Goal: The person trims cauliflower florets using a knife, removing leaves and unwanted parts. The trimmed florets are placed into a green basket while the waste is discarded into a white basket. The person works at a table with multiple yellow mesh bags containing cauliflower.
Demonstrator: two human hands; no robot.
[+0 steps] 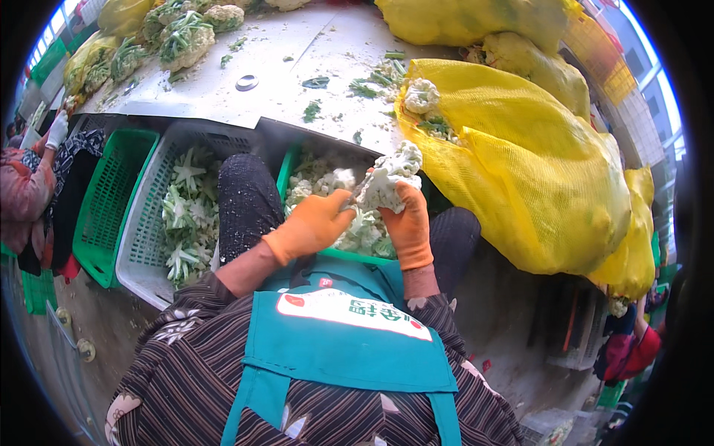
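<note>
My left hand [318, 223], in an orange glove, is closed around a small knife [352, 197], whose blade meets the cauliflower piece; its handle is mostly hidden. In my right hand [410, 220], also gloved in orange, is the white cauliflower piece [385, 178], its cut stem side showing. Below both hands a green plastic crate [357, 256] between my knees contains cauliflower florets [362, 228]. Left of my knee, a white plastic crate [142, 234] holds trimmed cauliflower stems and leaves [187, 217].
Ahead is a metal table [195, 103] with leaf scraps and whole cauliflowers [187, 42]. A large yellow mesh sack [519, 161] lies at the right, its mouth towards the cauliflower piece. An unfilled green crate [114, 206] stands left, beside another person's gloved hand [57, 130].
</note>
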